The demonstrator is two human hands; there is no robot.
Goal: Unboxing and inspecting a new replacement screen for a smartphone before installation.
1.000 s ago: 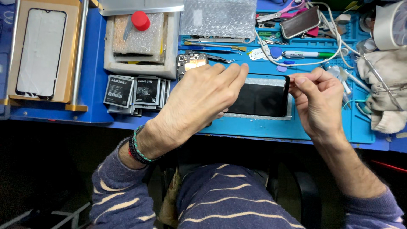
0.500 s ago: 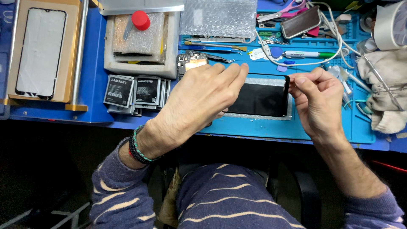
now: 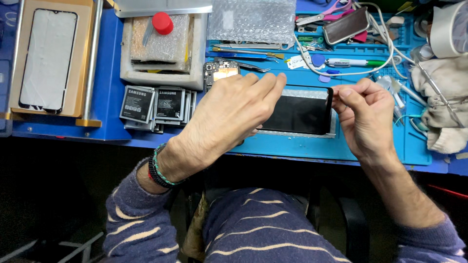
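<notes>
A black phone screen panel lies flat on the blue mat on the bench. The left hand presses it down with fingers together, while the right hand pinches at its right edge. It looks thin, light, stiff and fragile, so it is best held by the edges.

View: only one, the camera worn on the head.
Position: above the seated person, over the near edge of the blue work mat.
Direction: it looks steeply down; the far side of the bench is at the top of the frame, the person's striped sweater at the bottom.
Distance: near, the left hand and right hand fill the centre of the frame.
Shared part: no second view to compare.
</notes>
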